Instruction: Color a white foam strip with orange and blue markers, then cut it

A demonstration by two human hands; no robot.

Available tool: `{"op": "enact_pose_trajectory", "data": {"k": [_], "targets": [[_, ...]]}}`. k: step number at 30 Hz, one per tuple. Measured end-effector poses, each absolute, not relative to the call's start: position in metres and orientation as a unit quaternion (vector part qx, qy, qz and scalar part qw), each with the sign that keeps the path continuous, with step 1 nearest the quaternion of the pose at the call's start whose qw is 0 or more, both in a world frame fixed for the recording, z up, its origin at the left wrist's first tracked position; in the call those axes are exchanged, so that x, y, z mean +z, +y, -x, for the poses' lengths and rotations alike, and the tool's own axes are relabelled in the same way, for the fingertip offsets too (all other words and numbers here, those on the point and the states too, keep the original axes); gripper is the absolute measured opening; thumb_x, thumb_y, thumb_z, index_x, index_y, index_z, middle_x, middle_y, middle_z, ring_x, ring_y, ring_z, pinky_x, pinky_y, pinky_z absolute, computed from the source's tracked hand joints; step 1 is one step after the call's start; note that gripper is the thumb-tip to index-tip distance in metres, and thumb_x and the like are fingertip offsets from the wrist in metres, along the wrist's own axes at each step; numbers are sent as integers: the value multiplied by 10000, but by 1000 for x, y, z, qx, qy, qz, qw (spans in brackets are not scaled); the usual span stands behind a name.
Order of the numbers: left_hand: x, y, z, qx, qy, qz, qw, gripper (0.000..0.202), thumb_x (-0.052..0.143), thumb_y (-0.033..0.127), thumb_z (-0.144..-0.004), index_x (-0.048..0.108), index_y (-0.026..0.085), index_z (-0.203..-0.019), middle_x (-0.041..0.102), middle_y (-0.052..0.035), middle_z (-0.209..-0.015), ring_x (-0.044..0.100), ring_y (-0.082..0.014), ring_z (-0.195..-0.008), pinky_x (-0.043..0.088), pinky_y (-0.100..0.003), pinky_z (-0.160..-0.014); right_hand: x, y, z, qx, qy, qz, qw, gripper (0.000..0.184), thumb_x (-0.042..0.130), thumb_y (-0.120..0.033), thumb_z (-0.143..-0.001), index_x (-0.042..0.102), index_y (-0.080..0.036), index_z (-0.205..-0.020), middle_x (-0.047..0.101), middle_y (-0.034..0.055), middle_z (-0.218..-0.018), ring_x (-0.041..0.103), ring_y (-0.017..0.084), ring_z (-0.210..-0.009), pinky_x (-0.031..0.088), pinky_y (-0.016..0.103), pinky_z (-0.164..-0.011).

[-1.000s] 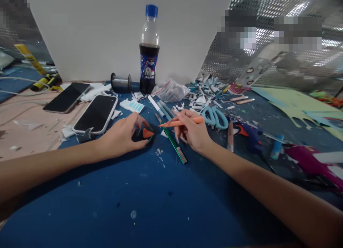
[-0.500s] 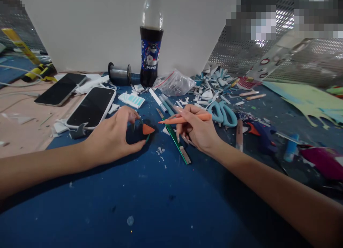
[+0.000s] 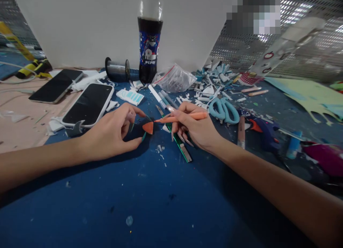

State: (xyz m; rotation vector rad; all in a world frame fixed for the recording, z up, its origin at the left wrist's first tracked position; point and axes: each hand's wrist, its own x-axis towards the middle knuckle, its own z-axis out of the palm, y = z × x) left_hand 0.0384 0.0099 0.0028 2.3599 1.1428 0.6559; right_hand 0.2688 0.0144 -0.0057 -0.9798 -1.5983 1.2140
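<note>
My left hand pinches a small orange triangular piece by its edges, between the long nails of thumb and forefinger. The piece's rounded point faces left and its flat side right. An orange marker is in my right hand, gripped like a pen. Its tip comes up to the upper right corner of the piece; whether it touches, I cannot tell. Partly beneath my right fingers lies a green craft knife, and two pens, one a white capped pen, rest just beyond.
A Pepsi bottle stands behind, beside a wire spool and a plastic bag. Two phones, one a white-cased phone, lie left. At right are blue-handled scissors, a glue gun and a heap of scraps.
The orange piece has been turned about, its point going from right to left. My right hand has moved the marker left, bringing its tip to the piece.
</note>
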Motion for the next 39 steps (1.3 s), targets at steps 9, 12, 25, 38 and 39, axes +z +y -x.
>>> {"op": "enact_pose_trajectory", "data": {"k": [9, 12, 25, 38, 39], "targets": [[1, 4, -39, 246, 375, -880, 157, 306, 556, 250, -685, 266, 212, -775, 569, -40, -998, 311, -21, -418, 347, -239, -413, -3, 14, -265, 492, -645, 415, 411, 283, 572, -379, -810, 473, -172, -644, 587, -26, -516, 466, 42, -338, 355, 154, -283], [1, 5, -39, 235, 380, -884, 140, 305, 556, 250, -685, 269, 212, -779, 573, -30, -990, 322, -26, -437, 348, -233, -441, -3, 15, -265, 490, -651, 412, 408, 278, 570, -367, -814, 478, -171, -640, 590, -24, -521, 461, 39, -339, 348, 152, -279], [-1, 5, -38, 238, 378, -886, 122, 307, 570, 241, -688, 280, 204, -782, 568, -21, -980, 306, -16, -434, 336, -222, -454, -4, 15, -266, 487, -662, 394, 412, 293, 554, -366, -823, 464, -168, -628, 590, -30, -513, 467, 40, -330, 364, 154, -297], [-1, 4, -35, 242, 361, -891, 131, 265, 545, 253, -708, 298, 198, -789, 559, -33, -993, 288, -3, -405, 320, -218, -415, -2, 14, -265, 502, -667, 379, 398, 309, 556, -305, -828, 447, -165, -576, 562, -43, -446, 459, 29, -325, 371, 139, -328], [0, 4, -35, 240, 360, -892, 131, 261, 541, 254, -710, 299, 198, -790, 560, -35, -996, 290, -3, -403, 320, -220, -414, -2, 14, -265, 506, -669, 376, 393, 311, 561, -304, -825, 448, -164, -572, 556, -43, -438, 467, 33, -334, 380, 141, -338]]}}
